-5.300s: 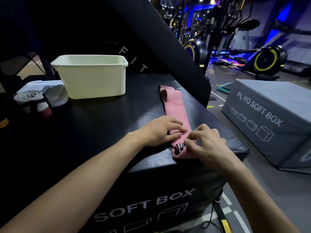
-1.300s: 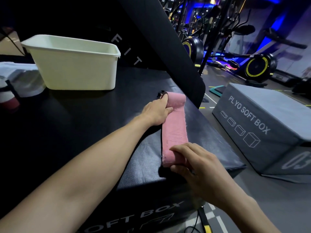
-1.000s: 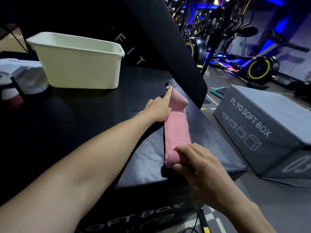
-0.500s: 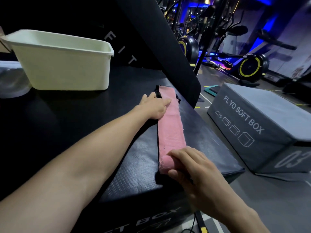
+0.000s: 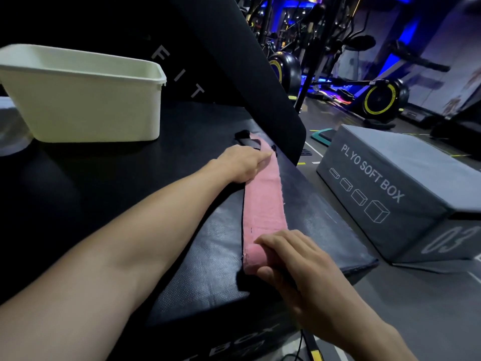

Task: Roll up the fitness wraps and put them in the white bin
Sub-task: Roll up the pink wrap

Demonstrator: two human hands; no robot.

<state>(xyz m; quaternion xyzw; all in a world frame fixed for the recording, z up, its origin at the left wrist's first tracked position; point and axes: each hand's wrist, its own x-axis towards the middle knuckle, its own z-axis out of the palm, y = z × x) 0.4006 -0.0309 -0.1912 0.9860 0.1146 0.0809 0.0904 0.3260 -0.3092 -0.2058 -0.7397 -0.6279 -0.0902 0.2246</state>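
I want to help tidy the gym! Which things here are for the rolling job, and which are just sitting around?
For the job:
pink wrap
white bin
left hand pressing the far end
right hand gripping the rolled near end

Just lying about:
grey plyo soft box
exercise bikes

Both forearms are bare to the wrists, no sleeves; left hand (image 5: 243, 164) and right hand (image 5: 299, 267) ungloved.

Your right hand (image 5: 294, 267) covers the near rolled end of the pink wrap (image 5: 264, 201). The white bin (image 5: 86, 105) runs off the left edge; its inside stays hidden.
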